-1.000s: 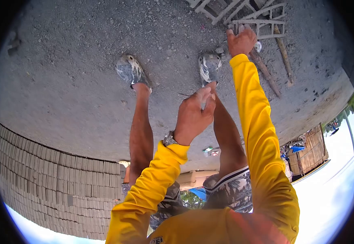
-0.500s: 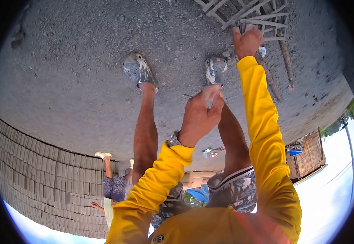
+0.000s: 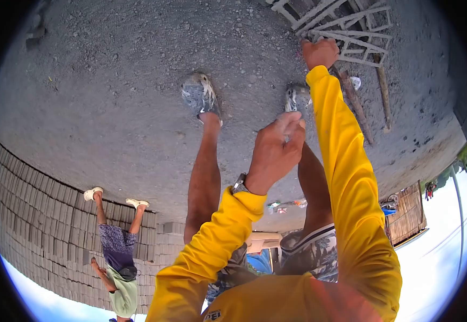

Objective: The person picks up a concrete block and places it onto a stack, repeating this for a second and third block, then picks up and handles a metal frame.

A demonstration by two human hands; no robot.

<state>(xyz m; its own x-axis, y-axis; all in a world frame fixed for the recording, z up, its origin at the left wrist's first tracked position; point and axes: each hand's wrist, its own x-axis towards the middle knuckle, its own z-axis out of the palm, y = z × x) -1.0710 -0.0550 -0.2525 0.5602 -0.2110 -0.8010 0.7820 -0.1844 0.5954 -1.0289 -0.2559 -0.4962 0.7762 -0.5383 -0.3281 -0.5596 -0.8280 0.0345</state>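
Observation:
My right hand (image 3: 320,53) is closed on the near end of a grey, ladder-like frame (image 3: 351,37), one of several lying fanned out on the ground. The frame looks caked with dried cement or mud. My left hand (image 3: 277,150), with a watch (image 3: 239,183) at the wrist, hangs in front of my right knee. Its fingers are curled together in a loose pinch, and I cannot make out anything between them. Both arms wear yellow sleeves, and my clog-type shoes (image 3: 200,95) stand on the gravel below the frames.
Two sticks (image 3: 356,104) lie beside the frames, near a scrap of white litter (image 3: 356,82). Behind me, upside down in this view, another person (image 3: 118,249) is beside long stacked rows of grey blocks (image 3: 46,220). A woven-walled hut (image 3: 406,214) stands at the right.
The view has shifted, so my feet and the frames appear further right and slightly lower. The other person has moved left along the blocks. My right hand stays at the frame.

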